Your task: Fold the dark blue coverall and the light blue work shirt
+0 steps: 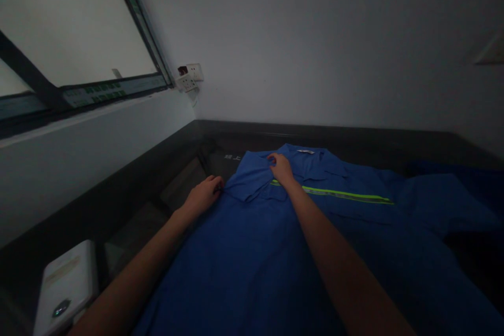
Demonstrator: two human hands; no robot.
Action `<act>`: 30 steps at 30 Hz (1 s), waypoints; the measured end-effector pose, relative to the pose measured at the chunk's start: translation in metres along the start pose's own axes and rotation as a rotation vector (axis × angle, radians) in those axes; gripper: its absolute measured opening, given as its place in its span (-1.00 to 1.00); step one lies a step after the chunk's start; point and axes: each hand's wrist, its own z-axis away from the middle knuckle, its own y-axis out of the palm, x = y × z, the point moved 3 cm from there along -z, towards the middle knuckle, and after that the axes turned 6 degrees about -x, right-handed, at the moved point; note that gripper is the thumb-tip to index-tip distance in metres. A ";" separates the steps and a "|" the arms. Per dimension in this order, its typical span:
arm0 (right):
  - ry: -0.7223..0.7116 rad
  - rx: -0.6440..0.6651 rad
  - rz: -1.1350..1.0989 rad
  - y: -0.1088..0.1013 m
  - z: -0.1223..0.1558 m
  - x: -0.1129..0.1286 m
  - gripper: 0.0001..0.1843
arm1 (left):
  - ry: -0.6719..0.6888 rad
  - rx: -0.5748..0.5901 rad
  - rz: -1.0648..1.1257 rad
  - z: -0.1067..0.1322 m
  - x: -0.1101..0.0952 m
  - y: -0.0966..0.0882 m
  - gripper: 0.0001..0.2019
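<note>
A blue work shirt (252, 252) with a yellow-green and grey reflective stripe (346, 195) across its chest lies spread out before me, collar at the far end. Its left part is folded over toward the middle. My left hand (205, 193) pinches the edge of that folded part at the left side. Near the collar, my right hand (281, 168) grips the fabric with curled fingers. The sleeve (449, 202) on the right stretches outward across the surface.
A white box-like object (66, 286) stands at the lower left. Wall sockets (189, 77) sit in the corner beside a window (90, 26). A dark table (173, 189) meets the walls at the left and back. Darker blue cloth (472, 181) lies at the right.
</note>
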 end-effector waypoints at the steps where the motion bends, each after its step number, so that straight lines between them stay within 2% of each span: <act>1: -0.003 0.000 0.005 -0.001 0.001 0.001 -0.57 | 0.019 0.008 -0.006 0.000 0.000 -0.001 -0.82; 4: -0.029 -0.046 0.057 -0.010 0.003 0.009 -0.64 | 0.101 -0.057 -0.018 0.000 -0.007 -0.009 -0.82; 7: -0.110 -0.136 0.144 -0.019 0.002 0.025 -0.71 | 0.197 -0.167 0.058 -0.003 -0.025 -0.013 -0.80; 9: -0.176 -0.132 0.146 -0.018 0.000 0.038 -0.71 | 0.289 -0.188 0.128 -0.007 -0.041 -0.006 -0.76; 11: -0.242 -0.049 0.128 -0.008 -0.001 0.051 -0.66 | 0.342 -0.184 0.149 -0.010 -0.053 0.008 -0.70; 15: -0.346 0.149 0.154 0.026 -0.004 0.071 -0.54 | 0.304 -0.163 0.090 -0.012 -0.057 0.040 -0.54; 18: -0.375 0.237 0.189 0.049 -0.009 0.076 -0.49 | 0.276 -0.126 0.048 -0.009 -0.054 0.053 -0.50; 23: -0.358 0.347 0.250 0.072 -0.014 0.068 -0.42 | 0.250 -0.100 -0.031 -0.003 -0.056 0.052 -0.49; 30: -0.370 0.384 0.264 0.082 -0.013 0.058 -0.41 | 0.141 -0.078 -0.062 -0.002 -0.053 0.052 -0.40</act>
